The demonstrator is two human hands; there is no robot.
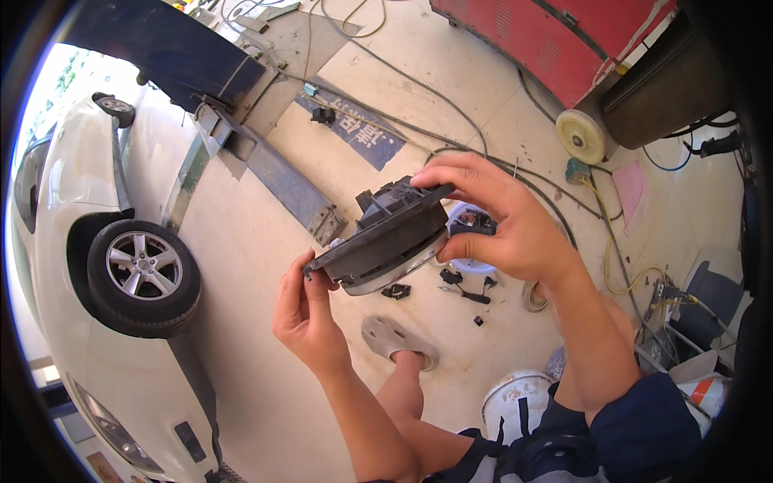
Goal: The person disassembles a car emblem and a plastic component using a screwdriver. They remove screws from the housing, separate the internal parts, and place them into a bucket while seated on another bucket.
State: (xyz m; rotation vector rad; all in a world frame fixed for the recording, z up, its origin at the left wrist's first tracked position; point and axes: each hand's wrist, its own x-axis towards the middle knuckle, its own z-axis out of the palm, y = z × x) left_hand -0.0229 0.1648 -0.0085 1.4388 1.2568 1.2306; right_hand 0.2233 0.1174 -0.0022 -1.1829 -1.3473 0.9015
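Between my two hands a round black plastic car part (386, 237) is held up, tilted, above the floor. It has ribs on top, a flat flange around it and a shiny pale ring along its lower edge. My left hand (310, 318) pinches a tab at the part's left end. On the opposite side my right hand (503, 217) grips it, thumb at the lower rim and fingers over the top. Behind the right hand is a white basin (471, 264) holding dark parts, partly hidden. Small black pieces (467, 290) lie on the floor beneath.
On the left stands a white car (72, 233) near a grey lift arm (282, 181). A red cabinet (523, 40) and a white wheel (580, 135) are at the far right. Hoses (419, 121) cross the floor. A white bucket (515, 394) stands by my legs.
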